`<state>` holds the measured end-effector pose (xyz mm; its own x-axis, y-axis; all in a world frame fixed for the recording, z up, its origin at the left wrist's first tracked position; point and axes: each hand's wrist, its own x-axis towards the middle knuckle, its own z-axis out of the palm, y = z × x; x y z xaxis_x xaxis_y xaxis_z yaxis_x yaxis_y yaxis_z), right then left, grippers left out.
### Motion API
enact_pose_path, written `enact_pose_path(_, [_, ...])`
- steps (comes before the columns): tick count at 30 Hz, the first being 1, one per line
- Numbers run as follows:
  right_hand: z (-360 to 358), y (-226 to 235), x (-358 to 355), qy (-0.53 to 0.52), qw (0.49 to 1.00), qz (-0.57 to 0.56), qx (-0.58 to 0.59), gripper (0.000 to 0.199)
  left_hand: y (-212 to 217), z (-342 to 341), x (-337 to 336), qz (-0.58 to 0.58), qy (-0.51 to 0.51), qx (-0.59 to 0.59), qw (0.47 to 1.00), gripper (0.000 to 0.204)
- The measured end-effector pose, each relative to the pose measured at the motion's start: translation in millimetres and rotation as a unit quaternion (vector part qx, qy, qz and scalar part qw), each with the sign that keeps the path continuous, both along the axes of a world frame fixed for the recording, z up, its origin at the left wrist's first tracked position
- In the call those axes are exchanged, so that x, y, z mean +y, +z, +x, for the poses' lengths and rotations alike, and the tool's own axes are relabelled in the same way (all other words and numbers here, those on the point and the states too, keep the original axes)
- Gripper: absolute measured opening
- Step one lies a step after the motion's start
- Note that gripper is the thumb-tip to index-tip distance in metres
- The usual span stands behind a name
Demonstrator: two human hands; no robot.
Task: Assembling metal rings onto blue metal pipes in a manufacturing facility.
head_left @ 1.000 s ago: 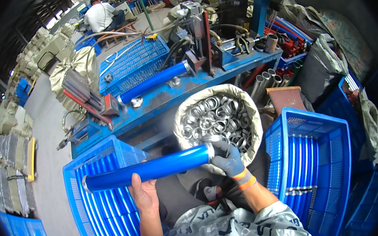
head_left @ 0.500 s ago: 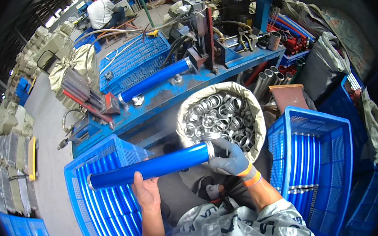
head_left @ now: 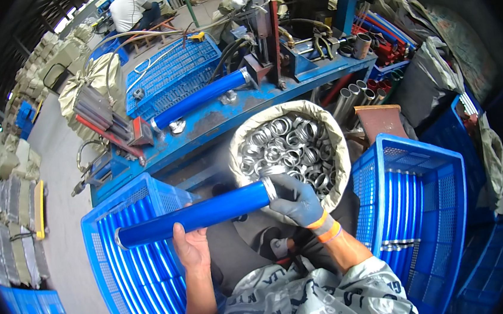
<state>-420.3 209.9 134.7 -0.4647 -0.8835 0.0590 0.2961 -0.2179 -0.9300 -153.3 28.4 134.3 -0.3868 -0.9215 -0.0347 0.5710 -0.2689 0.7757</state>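
Note:
A blue tube (head_left: 194, 214) lies almost level across my lap, its right end slightly higher. My bare left hand (head_left: 192, 246) holds it from below near the middle, thumb up against the near side. At its right end, my gloved right hand (head_left: 298, 201) grips around a silver metal ring (head_left: 268, 188); the glove partly hides how the ring sits. Another silver ring caps the left end. Just beyond the tube stands a cloth sack (head_left: 342, 149) full of loose metal rings (head_left: 286, 145).
Blue crates of blue tubes flank me, one left (head_left: 94, 254) and one right (head_left: 456, 211). Ahead, a blue bench machine (head_left: 202, 138) holds another blue tube (head_left: 198, 97) between its ends. Metal pipes (head_left: 351, 95) stand beside a brown stool (head_left: 380, 123). A person (head_left: 129, 12) sits far left.
The view has shifted slightly. Both hands keep hold of the tube, whose right end and my right hand have moved a little left and up in the picture.

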Motion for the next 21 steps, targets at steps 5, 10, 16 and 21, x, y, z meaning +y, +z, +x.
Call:
enact_pose_path(5, [-9.7, 11.3, -4.8, 0.037, 0.998, 0.010, -0.054, 0.082, -10.2, -4.5, -14.5, 0.005, -0.016, 0.004, 1.000, 0.067])
enact_pose_path(10, [-55.9, -7.6, 4.4, 0.051, 0.958, 0.246, 0.139, 0.051, -17.9, -8.7, -37.5, 0.045, 0.009, 0.054, 0.998, 0.076])
enact_pose_path(16, [-80.7, -29.6, -36.8, -0.146, 0.841, 0.262, 0.451, 0.055, -21.1, 8.5, -80.8, 0.084, 0.007, 0.079, 0.993, 0.071])
enact_pose_path(21, [-115.7, 20.5, -205.6, -0.176, 0.818, 0.091, 0.540, 0.045, -30.1, 40.4, -106.0, 0.091, 0.029, 0.056, 0.994, 0.055])
